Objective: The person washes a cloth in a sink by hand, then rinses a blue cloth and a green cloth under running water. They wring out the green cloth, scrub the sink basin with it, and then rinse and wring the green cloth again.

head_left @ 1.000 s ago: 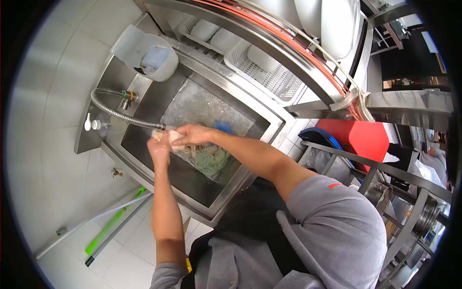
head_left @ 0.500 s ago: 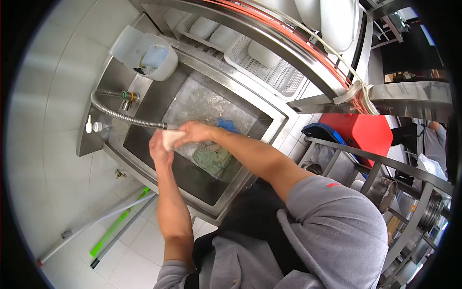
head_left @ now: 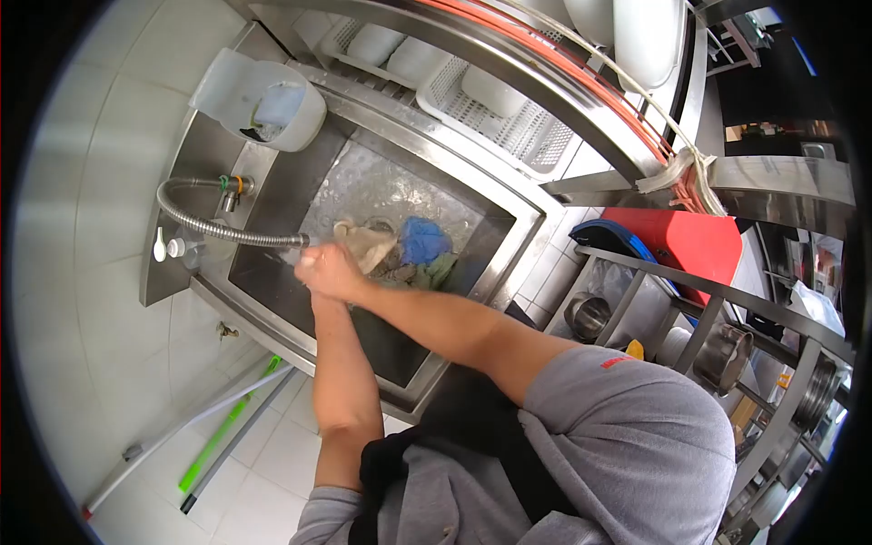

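Note:
My right hand (head_left: 334, 271) is closed, slightly blurred, over my left hand (head_left: 306, 264) at the outlet of the flexible metal tap hose (head_left: 263, 240). My left hand is mostly covered, and what lies in its fingers is hidden. A cream cloth (head_left: 371, 247) spreads from the right hand's far side over the sink water; the hand's grip on it is partly hidden. Beside it in the steel sink (head_left: 272, 309) lie a blue cloth (head_left: 423, 241) and a green cloth (head_left: 438, 271), the green one partly behind my right forearm. A greyish wet cloth (head_left: 397, 270) lies between them.
A white bucket (head_left: 309, 118) with a bluish item inside stands at the sink's back left corner. White perforated baskets (head_left: 545, 145) with white containers sit behind the sink. Pump bottles (head_left: 177, 246) stand left of the hose. Poles (head_left: 218, 440) lean at lower left; a metal rack (head_left: 690, 291) holds pots at right.
The cream cloth, held up between both hands before, now spreads beyond them over the water. My hands have come together, and more of the blue cloth shows.

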A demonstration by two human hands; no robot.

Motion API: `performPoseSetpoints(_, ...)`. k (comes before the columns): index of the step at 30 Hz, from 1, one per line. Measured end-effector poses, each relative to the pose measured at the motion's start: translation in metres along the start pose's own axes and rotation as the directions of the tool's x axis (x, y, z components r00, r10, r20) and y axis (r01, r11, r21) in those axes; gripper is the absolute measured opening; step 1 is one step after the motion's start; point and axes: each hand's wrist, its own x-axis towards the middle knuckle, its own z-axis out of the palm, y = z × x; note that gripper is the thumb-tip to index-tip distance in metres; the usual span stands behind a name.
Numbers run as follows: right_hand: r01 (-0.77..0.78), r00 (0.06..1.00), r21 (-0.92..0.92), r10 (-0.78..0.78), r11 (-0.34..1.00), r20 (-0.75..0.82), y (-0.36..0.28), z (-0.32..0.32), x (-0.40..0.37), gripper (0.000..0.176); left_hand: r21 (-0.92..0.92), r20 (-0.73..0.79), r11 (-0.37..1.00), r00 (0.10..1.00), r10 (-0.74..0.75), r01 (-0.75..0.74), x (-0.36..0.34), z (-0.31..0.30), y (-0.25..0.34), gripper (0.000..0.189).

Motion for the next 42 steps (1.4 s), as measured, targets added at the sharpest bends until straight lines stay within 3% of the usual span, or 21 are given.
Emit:
performPoseSetpoints(5, -0.259, 0.966, -0.101, 0.260, 0.961, 0.003, -0.002, -0.014, 0.016, 0.014, 0.011, 0.066, 0.999, 0.997, -0.037, 0.037, -0.014, 0.022, 0.010, 0.047)
performPoseSetpoints(7, -0.002, 1.000, -0.049, 0.002, 0.999, 0.014, 0.004, -0.002, -0.002, 0.012, 0.020, 0.085, 0.999, 0.995, -0.047, 0.046, -0.017, 0.029, 0.016, 0.046)
performPoseSetpoints(9, -0.124, 0.989, -0.084, 0.130, 0.989, 0.069, -0.005, -0.023, 0.010, 0.016, 0.032, 0.091, 0.998, 0.994, -0.054, 0.051, -0.025, 0.033, 0.021, 0.045)
performPoseSetpoints(12, 0.269, 0.963, -0.293, -0.249, 0.917, 0.106, 0.057, -0.017, 0.050, 0.033, -0.047, 0.176, 0.996, 0.983, -0.060, 0.069, -0.036, 0.031, 0.026, 0.040)
performPoseSetpoints(13, 0.264, 0.964, -0.295, -0.245, 0.918, 0.102, 0.049, -0.024, 0.049, 0.033, -0.043, 0.177, 0.996, 0.982, -0.066, 0.074, -0.043, 0.031, 0.031, 0.040)
performPoseSetpoints(14, -0.036, 0.969, -0.117, 0.063, 0.992, 0.238, 0.030, -0.038, 0.051, 0.038, 0.123, 0.126, 0.990, 0.989, -0.083, 0.067, -0.052, 0.036, 0.039, 0.042)
performPoseSetpoints(15, -0.360, 0.850, 0.013, 0.322, 0.933, 0.416, 0.021, -0.048, 0.051, 0.044, 0.283, 0.072, 0.957, 0.994, -0.087, 0.064, -0.059, 0.037, 0.045, 0.045)
performPoseSetpoints(17, -0.286, 0.918, 0.168, 0.219, 0.944, 0.331, 0.049, -0.041, 0.039, 0.052, 0.359, 0.162, 0.931, 0.987, 0.011, -0.069, -0.043, 0.000, 0.044, 0.041)
performPoseSetpoints(19, -0.192, 0.967, 0.316, 0.124, 0.929, 0.224, 0.055, -0.052, 0.037, 0.061, 0.162, 0.143, 0.959, 0.967, 0.209, -0.231, -0.042, -0.013, 0.044, 0.036)
performPoseSetpoints(21, 0.019, 0.589, -0.232, 0.176, 0.973, 0.789, 0.039, -0.083, 0.045, 0.062, 0.049, 0.156, 0.959, 0.950, 0.270, -0.280, -0.050, -0.013, 0.042, 0.033)
performPoseSetpoints(23, 0.099, 0.570, -0.249, 0.150, 0.963, 0.808, 0.052, -0.084, 0.057, 0.060, -0.264, 0.248, 0.909, 0.888, 0.388, -0.324, -0.062, -0.014, 0.041, 0.038)
performPoseSetpoints(25, -0.125, 0.642, -0.236, 0.260, 0.964, 0.722, 0.060, -0.086, 0.064, 0.048, -0.320, 0.195, 0.884, 0.890, 0.413, -0.340, -0.058, -0.022, 0.036, 0.045)
performPoseSetpoints(26, -0.303, 0.701, -0.009, 0.229, 0.953, 0.676, 0.063, -0.082, 0.064, 0.038, -0.287, 0.120, 0.905, 0.925, 0.360, -0.315, -0.054, -0.021, 0.031, 0.046)
performPoseSetpoints(27, -0.300, 0.693, -0.007, 0.223, 0.954, 0.685, 0.055, -0.074, 0.062, 0.038, -0.261, 0.042, 0.922, 0.951, 0.308, -0.287, -0.048, -0.022, 0.024, 0.048)
performPoseSetpoints(29, -0.523, 0.848, 0.576, 0.313, 0.628, 0.429, 0.029, -0.049, 0.044, 0.056, -0.144, -0.162, 0.976, 0.977, 0.140, -0.163, -0.019, -0.024, 0.000, 0.042)
performPoseSetpoints(31, -0.533, 0.845, 0.499, 0.409, 0.683, 0.344, 0.000, -0.033, 0.021, 0.040, -0.046, -0.320, 0.993, 0.943, 0.088, -0.108, 0.010, -0.021, -0.013, 0.033)
performPoseSetpoints(32, -0.367, 0.929, 0.329, 0.325, 0.870, 0.178, -0.009, -0.022, 0.009, 0.031, -0.045, -0.324, 0.993, 0.942, 0.090, -0.111, 0.018, -0.020, -0.011, 0.033)
performPoseSetpoints(34, -0.103, 0.992, -0.002, 0.103, 0.995, 0.067, -0.004, -0.008, 0.000, 0.012, -0.095, -0.030, 0.992, 0.996, 0.086, -0.089, 0.030, -0.028, -0.015, 0.033)
performPoseSetpoints(36, -0.166, 0.986, 0.016, 0.165, 0.986, 0.031, 0.009, -0.013, 0.015, 0.016, -0.130, 0.277, 0.990, 0.957, 0.092, -0.058, 0.036, -0.034, -0.013, 0.034)
performPoseSetpoints(39, -0.261, 0.963, -0.069, 0.264, 0.963, 0.043, 0.023, -0.013, 0.027, 0.016, -0.126, 0.210, 0.991, 0.975, 0.065, -0.039, 0.027, -0.031, -0.008, 0.036)
performPoseSetpoints(42, -0.101, 0.995, -0.218, 0.097, 0.971, -0.031, 0.020, -0.006, 0.012, 0.015, -0.136, 0.118, 0.991, 0.993, 0.021, -0.004, 0.007, -0.011, -0.003, 0.038)
